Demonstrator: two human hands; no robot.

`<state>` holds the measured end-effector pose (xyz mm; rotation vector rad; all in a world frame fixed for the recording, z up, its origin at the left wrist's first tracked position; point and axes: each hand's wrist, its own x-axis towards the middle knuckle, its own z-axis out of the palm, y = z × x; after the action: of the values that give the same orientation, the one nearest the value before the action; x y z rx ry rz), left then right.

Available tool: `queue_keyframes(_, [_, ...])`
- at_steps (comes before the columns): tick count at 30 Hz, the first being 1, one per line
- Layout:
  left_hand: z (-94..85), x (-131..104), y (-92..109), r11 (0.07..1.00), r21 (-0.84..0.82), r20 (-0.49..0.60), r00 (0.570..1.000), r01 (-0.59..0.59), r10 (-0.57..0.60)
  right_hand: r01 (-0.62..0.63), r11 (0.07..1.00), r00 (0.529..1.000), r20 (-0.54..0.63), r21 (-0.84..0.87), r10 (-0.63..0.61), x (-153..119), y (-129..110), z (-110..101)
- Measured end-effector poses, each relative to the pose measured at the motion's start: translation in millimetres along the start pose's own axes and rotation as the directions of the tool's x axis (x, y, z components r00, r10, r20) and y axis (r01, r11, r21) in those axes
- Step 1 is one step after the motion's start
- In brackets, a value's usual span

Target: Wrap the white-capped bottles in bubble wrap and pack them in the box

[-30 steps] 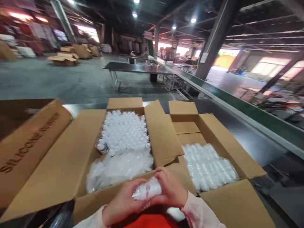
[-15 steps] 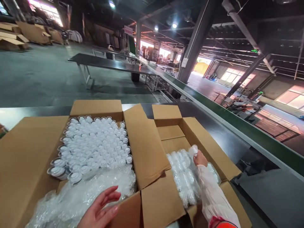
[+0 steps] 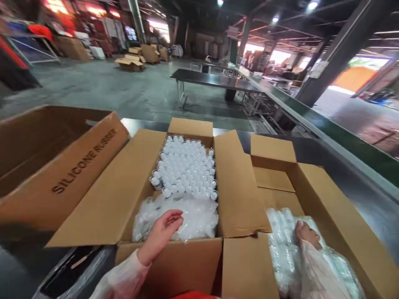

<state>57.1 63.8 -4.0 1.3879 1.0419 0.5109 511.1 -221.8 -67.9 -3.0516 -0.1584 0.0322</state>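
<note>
Small white-capped clear containers [image 3: 187,166] fill the far part of the middle cardboard box [image 3: 174,261], standing in close rows. A crumpled clear plastic wrap [image 3: 199,216] covers the near part. Above that wrap hovers my left hand [image 3: 163,230], thumb apart from the fingers and nothing in it. In the right-hand cardboard box [image 3: 272,155] lie bundles in clear bubble wrap [image 3: 282,236]. My right hand [image 3: 308,234] is down on these bundles with its fingers curled; what they hold, if anything, is hidden.
A large brown carton [image 3: 90,162] marked "SILICONE RUBBER" stands at left. Behind the boxes are a dark table [image 3: 215,79] and a green conveyor belt [image 3: 358,137]. At lower left sits a black item in clear plastic [image 3: 71,270]. Open flaps stick out between the two boxes.
The view has swung left, bringing the large carton in. My right hand has come down from lifting a small whitish translucent piece onto the wrapped bundles. My left hand stays over the plastic wrap.
</note>
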Motion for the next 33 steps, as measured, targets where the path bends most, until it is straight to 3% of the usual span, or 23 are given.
queue_keyframes(2, [10.9,9.9,-1.6,0.984,0.126,0.015,0.992,-0.124,0.123,-0.06,0.998,0.998,0.001,0.015,0.06,-0.8,-11.8,-5.2])
queue_keyframes(3, [18.5,14.8,-3.8,0.954,0.225,0.044,0.98,-0.198,0.193,-0.068,0.997,0.996,-0.059,0.042,0.071,-3.9,-20.0,-11.0])
queue_keyframes(5, [36.3,23.3,-9.4,0.846,0.424,0.141,0.946,-0.323,0.291,0.044,0.988,0.95,-0.313,0.149,0.005,-19.9,-41.2,-26.8])
queue_keyframes(7, [52.9,28.8,-14.7,0.761,0.524,0.234,0.924,-0.383,0.304,0.322,0.905,0.79,-0.606,0.278,-0.095,-52.9,-67.5,-43.0])
queue_keyframes(8, [58.9,29.8,-16.4,0.749,0.536,0.257,0.92,-0.391,0.296,0.493,0.811,0.703,-0.693,0.314,-0.159,-75.5,-81.6,-49.1])
queue_keyframes(9, [62.5,29.5,-17.3,0.753,0.53,0.268,0.919,-0.391,0.289,0.619,0.693,0.652,-0.734,0.369,-0.192,-100.8,-95.8,-53.4])
queue_keyframes(10, [63.4,27.8,-17.1,0.762,0.516,0.266,0.919,-0.391,0.291,0.724,0.562,0.627,-0.722,0.4,-0.293,-127.0,-110.0,-55.7])
queue_keyframes(12, [56.7,20.4,-12.6,0.765,0.49,0.246,0.909,-0.417,0.338,0.87,0.266,0.48,-0.591,0.414,-0.648,-174.3,-137.7,-56.2])
queue_keyframes(14, [40.8,10.3,-3.0,0.845,0.349,0.249,0.91,-0.405,0.333,0.825,0.123,0.391,-0.399,0.551,-0.829,-205.2,-164.0,-55.2])
queue_keyframes(15, [31.0,5.5,3.2,0.914,0.207,0.276,0.917,-0.35,0.289,0.754,0.089,0.362,-0.299,0.651,-0.883,-213.4,-176.0,-55.2])
queue_keyframes(17, [11.7,-1.5,15.7,0.982,-0.16,0.385,0.91,-0.101,0.156,0.572,0.052,0.274,-0.131,0.818,-0.953,-219.0,-195.5,-56.9])
queue_keyframes(19, [-3.2,-4.8,24.4,0.905,-0.4,0.473,0.878,0.141,0.072,0.375,0.073,0.143,0.02,0.924,-0.99,-218.4,-207.5,-60.5])
queue_keyframes(20, [-8.1,-5.3,26.3,0.868,-0.457,0.482,0.875,0.194,0.058,0.287,0.113,0.096,0.088,0.951,-0.991,-218.5,-210.6,-62.3])
queue_keyframes(21, [-11.0,-5.4,26.4,0.847,-0.485,0.477,0.878,0.216,0.049,0.204,0.158,0.081,0.144,0.966,-0.986,-219.4,-212.1,-63.9])
queue_keyframes(22, [-12.2,-5.2,24.9,0.84,-0.497,0.464,0.884,0.218,0.045,0.114,0.203,0.086,0.194,0.973,-0.977,-221.0,-212.3,-64.8])
queue_keyframes(25, [-9.4,-1.2,14.5,0.849,-0.486,0.46,0.887,0.208,0.046,-0.086,0.294,0.16,0.305,0.952,-0.939,-225.3,-207.3,-63.3])
queue_keyframes(27, [-8.8,8.4,7.1,0.916,-0.381,0.359,0.933,0.128,0.019,-0.159,0.337,0.191,0.364,0.928,-0.912,-222.0,-201.4,-61.1])
queue_keyframes(28, [-10.8,16.6,3.9,0.954,-0.292,0.255,0.967,0.073,0.005,-0.188,0.341,0.231,0.378,0.921,-0.896,-217.3,-198.1,-60.8])
queue_keyframes(30, [-20.6,39.4,-1.7,0.996,-0.093,-0.004,1.0,0.009,-0.01,-0.214,0.292,0.382,0.355,0.932,-0.854,-202.2,-191.6,-63.7])
queue_keyframes(33, [-42.3,81.2,-9.1,0.992,0.103,-0.249,0.968,0.067,-0.039,-0.149,0.174,0.652,0.229,0.973,-0.723,-176.7,-186.3,-76.1])
